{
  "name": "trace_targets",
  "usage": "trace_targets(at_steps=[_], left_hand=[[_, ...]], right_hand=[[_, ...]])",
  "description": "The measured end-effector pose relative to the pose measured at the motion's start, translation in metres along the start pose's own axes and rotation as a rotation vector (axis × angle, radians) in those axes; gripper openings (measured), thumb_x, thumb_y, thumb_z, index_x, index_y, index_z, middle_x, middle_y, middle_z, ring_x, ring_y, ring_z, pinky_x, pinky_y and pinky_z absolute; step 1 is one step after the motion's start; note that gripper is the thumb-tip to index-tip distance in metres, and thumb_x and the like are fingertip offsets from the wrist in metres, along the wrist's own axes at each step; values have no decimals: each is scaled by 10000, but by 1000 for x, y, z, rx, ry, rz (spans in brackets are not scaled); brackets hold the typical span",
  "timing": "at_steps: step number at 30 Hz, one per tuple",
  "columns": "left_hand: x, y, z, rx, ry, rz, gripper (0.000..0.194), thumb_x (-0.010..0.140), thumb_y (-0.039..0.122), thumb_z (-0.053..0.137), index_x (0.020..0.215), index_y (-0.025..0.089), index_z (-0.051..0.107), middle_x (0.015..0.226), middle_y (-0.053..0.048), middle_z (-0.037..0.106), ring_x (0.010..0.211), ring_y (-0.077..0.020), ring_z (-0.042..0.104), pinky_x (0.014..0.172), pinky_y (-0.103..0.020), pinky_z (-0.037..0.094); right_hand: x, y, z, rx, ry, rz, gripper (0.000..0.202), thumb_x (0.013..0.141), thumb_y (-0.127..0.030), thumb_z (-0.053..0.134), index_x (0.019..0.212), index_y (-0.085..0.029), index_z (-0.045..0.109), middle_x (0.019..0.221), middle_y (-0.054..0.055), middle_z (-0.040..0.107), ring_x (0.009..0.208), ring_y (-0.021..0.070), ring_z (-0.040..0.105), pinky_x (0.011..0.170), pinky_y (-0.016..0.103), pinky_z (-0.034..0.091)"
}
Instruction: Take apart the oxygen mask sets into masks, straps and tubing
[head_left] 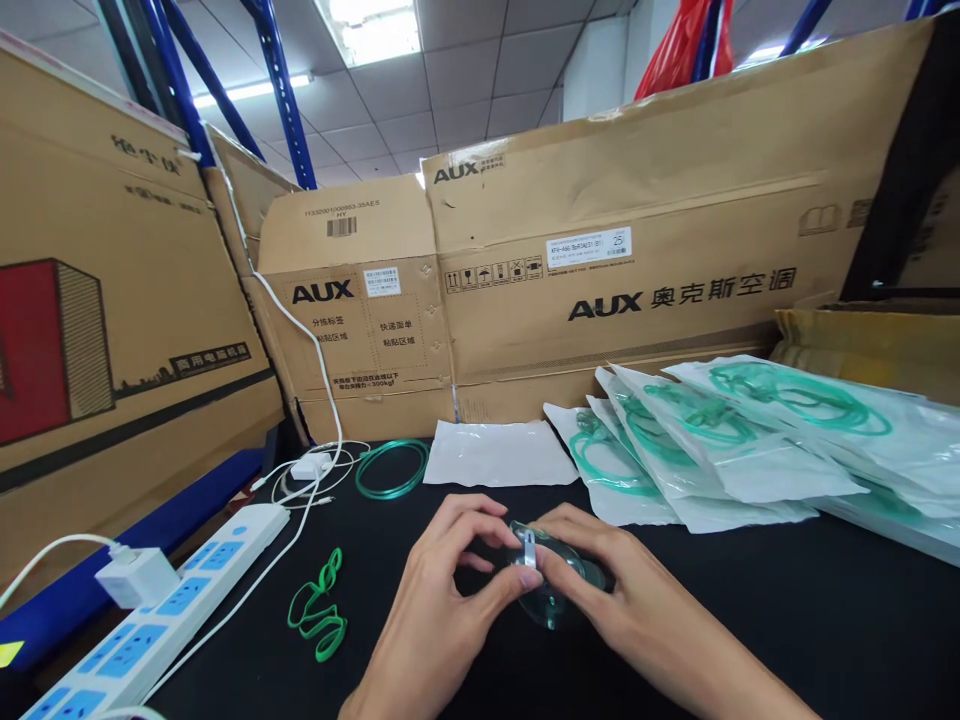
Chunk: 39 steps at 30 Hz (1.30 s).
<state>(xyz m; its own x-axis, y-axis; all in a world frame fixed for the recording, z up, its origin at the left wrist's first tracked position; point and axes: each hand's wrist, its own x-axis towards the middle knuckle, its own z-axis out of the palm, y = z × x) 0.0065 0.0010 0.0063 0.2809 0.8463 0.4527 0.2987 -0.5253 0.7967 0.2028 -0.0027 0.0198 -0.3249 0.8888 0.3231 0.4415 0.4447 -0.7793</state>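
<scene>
Black tabletop (750,620) beneath a panelled ceiling (457,70); cardboard (502,330) lines its rear edge, packets (697,440) its rear right. Toward the front edge, left hand (450,590) and right hand (611,560) grip, partly hiding, a clear mask (551,607).

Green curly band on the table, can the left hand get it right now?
Probably yes. The green band lies on the black table left of the left hand, with nothing seen between them. But that hand holds the clear plastic piece, so it might need to let go first.
</scene>
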Motion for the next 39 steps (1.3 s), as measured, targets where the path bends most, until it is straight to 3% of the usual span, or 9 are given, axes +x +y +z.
trace_targets(at_steps=[4,9,11,16,21,27,33,39], left_hand=[[-1,1,-3,102,-62,135,201,969,288,675,1168,301,700,1250,-6,680,1166,-189,625,980,-292,521],[1,-2,-9,229,-142,174,336,919,319,741,1253,316,702,1268,8,713,1159,-199,656,1030,-320,517],[1,-5,-11,273,-150,150,356,925,331,730,1280,339,698,1333,12,682,1194,-204,649,1053,-329,512],[3,-9,-16,256,-149,58,334,945,335,698,1279,335,707,1303,16,701,1181,-196,666,1049,-313,524],[5,-13,-17,270,-148,95,352,900,330,757,1250,299,728,1219,9,751,1127,-196,688,1000,-291,551],[5,-11,-18,302,-156,183,283,909,347,749,1185,285,759,1141,6,780,1031,-194,705,923,-290,576],[4,-11,-17,331,-113,268,345,898,311,759,1236,251,731,1183,-19,765,1023,-212,698,912,-341,577],[3,-8,-17,218,-182,132,294,885,287,763,1179,286,748,1134,10,771,1023,-193,686,919,-300,550]], right_hand=[[-2,3,-1,121,1,86,237,969,-477,579,1002,-260,669,945,2,703,917,193,646,825,288,475],[0,7,2,255,-26,173,284,966,-517,572,921,-244,513,688,-65,568,593,121,526,568,237,404],[1,8,2,255,-44,163,278,968,-511,572,924,-240,526,705,-59,576,606,122,536,583,238,417],[-3,9,-4,150,-88,108,230,887,-380,704,1067,-273,609,988,-11,691,846,166,615,713,245,460],[-1,9,-10,87,-124,84,299,816,-213,706,1089,-290,614,1028,-33,695,823,146,578,687,224,432],[-1,11,-12,79,-146,74,228,849,-261,687,1070,-277,632,956,-29,688,830,158,580,732,241,442],[-3,8,-11,98,-143,119,245,879,-354,679,1109,-271,672,933,-15,685,801,160,583,700,242,456],[-6,6,-14,-78,-112,72,220,863,-292,664,1078,-320,698,968,-37,723,877,175,635,784,253,463]])
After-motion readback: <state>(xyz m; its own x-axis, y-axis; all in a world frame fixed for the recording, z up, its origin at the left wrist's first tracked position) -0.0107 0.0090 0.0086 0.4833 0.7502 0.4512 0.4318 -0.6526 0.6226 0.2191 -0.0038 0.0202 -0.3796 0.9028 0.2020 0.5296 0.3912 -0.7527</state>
